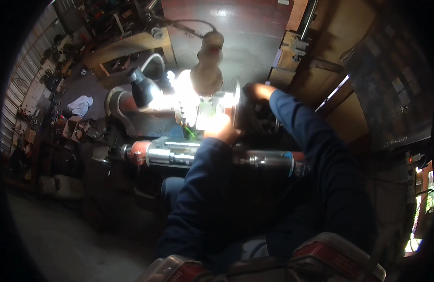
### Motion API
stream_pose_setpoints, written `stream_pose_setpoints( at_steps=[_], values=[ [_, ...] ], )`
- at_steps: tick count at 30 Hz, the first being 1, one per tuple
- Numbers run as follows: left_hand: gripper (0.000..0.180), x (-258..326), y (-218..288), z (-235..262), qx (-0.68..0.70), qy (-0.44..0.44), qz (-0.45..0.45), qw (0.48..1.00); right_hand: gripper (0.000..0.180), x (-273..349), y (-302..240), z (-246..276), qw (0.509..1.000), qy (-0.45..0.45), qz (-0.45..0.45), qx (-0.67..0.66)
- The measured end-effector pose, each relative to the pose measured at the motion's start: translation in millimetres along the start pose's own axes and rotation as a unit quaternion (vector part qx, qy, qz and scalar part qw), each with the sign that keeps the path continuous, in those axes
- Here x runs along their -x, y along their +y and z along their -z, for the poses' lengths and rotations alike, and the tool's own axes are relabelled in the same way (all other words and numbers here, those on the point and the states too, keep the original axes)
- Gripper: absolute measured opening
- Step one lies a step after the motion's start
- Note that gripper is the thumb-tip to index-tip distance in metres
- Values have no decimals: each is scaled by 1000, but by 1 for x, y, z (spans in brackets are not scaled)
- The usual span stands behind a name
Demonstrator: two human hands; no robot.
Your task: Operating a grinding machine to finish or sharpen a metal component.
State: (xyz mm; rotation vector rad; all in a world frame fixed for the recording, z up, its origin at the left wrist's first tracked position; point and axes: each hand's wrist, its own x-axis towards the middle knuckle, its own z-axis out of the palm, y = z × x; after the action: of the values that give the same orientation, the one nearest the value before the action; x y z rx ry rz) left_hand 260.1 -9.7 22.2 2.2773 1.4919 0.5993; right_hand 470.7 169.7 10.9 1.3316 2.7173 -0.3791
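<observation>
My left hand [220, 129] reaches into the brightly lit middle of a metal machine, just behind a long shiny cylindrical bar [179, 158]. Glare washes out its fingers, so what they touch cannot be made out. Farther right, my right hand [260, 91] is beside a thin upright disc [237, 98]. Its fingers fade into dark shapes there, and any grip is hidden. A lamp with a black shade [142, 89] shines onto the work area from the left. Behind my left hand stands a brown, bulging, column-like part [207, 70].
The bar runs across in front of me between orange-red end parts [140, 153]. A wooden frame [132, 47] and a white cloth [80, 105] lie to the left. Tools and parts crowd the far left. Wooden panels [339, 84] stand at the right.
</observation>
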Motion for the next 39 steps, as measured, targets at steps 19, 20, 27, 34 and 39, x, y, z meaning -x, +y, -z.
stream_pose_setpoints(
  at_steps=[19, 20, 27, 34, 39],
  values=[
    [22, 83, 38, 86, 278, 452, -50, 846, 37, 195, -285, -49, 953, 299, -10, 42],
    [20, 85, 38, 86, 272, 410, -39, 869, 37, 196, -293, -60, 941, 324, -51, 88],
    [15, 94, 35, 68, 162, 178, -126, 962, 37, 223, -272, -79, 934, 341, 32, 102],
    [34, 95, 66, 41, -41, -62, -167, 983, 41, 281, -263, -98, 949, 300, 83, -44],
    [46, 101, 79, 29, -139, -48, -183, 972, 64, 399, -233, -76, 934, 257, -203, -146]
  ],
)
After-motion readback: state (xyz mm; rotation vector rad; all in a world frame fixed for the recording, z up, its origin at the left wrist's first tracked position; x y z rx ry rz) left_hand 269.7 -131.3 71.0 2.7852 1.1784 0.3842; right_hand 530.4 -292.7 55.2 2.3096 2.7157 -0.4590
